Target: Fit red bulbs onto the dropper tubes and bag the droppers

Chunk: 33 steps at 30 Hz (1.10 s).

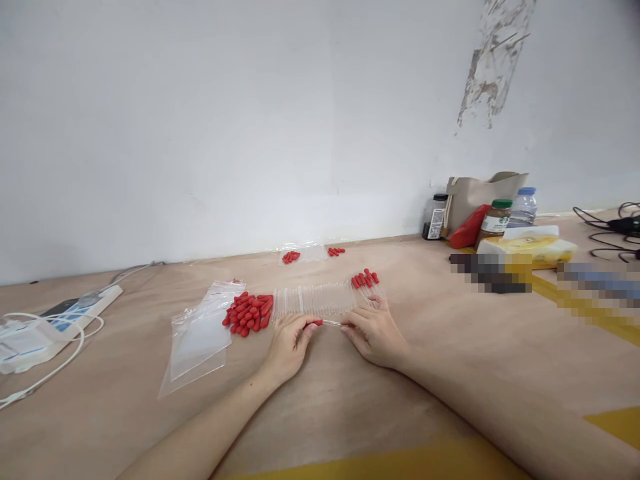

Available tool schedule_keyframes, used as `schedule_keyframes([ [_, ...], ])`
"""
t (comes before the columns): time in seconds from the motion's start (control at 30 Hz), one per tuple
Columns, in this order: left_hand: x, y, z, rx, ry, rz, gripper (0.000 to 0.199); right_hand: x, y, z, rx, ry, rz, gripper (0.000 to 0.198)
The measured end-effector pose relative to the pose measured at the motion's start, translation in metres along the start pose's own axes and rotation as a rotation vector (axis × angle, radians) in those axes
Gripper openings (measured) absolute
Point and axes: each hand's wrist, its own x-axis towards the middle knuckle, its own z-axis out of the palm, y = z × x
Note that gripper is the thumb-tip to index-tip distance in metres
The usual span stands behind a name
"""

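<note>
My left hand [291, 343] pinches a red rubber dropper bulb [319, 323] between thumb and fingers. My right hand [376, 331] is closed on a thin clear dropper tube [332, 323], whose left end meets the bulb; how far it sits inside cannot be seen. Just beyond both hands lies a row of clear tubes [315, 299] side by side. A heap of loose red bulbs [249, 313] is left of that row. Behind my right hand, several tubes with red bulbs on their ends, assembled droppers [365, 279], lie together.
Clear zip bags [200, 340] lie left of the heap. Farther left are a power strip [95, 310] and white cables. More red bulbs [291, 257] lie by the wall. At the right stand a beige bag [473, 200], bottles, a jar [495, 220] and a tissue pack [530, 250].
</note>
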Motion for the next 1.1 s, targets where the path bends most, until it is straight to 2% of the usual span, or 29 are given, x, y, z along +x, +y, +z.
schedule_keyframes([
  [0.27, -0.002, 0.004, -0.002, 0.025, -0.008, 0.045, 0.015, 0.002, 0.007, 0.004, 0.044, -0.068, -0.075, 0.020],
  [0.53, -0.002, 0.011, -0.005, 0.071, -0.089, 0.157, 0.018, 0.005, 0.017, 0.002, 0.037, -0.066, -0.177, 0.019],
  [0.9, -0.004, 0.010, -0.004, 0.139, -0.084, 0.222, 0.016, 0.000, 0.005, 0.003, -0.022, 0.025, -0.211, 0.024],
  [1.1, -0.004, 0.011, -0.003, 0.143, -0.076, 0.244, 0.016, 0.002, -0.002, 0.005, 0.011, -0.004, -0.169, 0.024],
])
